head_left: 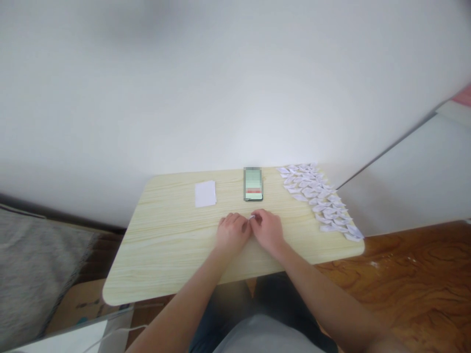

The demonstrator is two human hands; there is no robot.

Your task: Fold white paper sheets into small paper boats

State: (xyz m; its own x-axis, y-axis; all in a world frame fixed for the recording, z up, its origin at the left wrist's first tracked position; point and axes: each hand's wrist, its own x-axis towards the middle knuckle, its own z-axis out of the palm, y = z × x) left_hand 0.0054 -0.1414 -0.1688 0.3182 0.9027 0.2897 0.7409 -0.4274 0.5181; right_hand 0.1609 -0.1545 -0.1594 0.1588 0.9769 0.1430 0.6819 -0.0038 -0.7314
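Observation:
My left hand and my right hand meet over the middle of the table, fingertips nearly touching. Between them shows a tiny white bit of folded paper, mostly hidden by the fingers. My right thumb and forefinger pinch it, and the left hand's closed fingers and thumb press at its other side. Beyond the left hand lies a small stack of white paper squares. A phone with a lit, pixelated screen lies flat just past the hands.
Rows of white folded paper pieces cover the right end of the pale wooden table. A white wall rises behind its far edge. At lower left are a grey rug or cover, a cardboard piece and a white cable.

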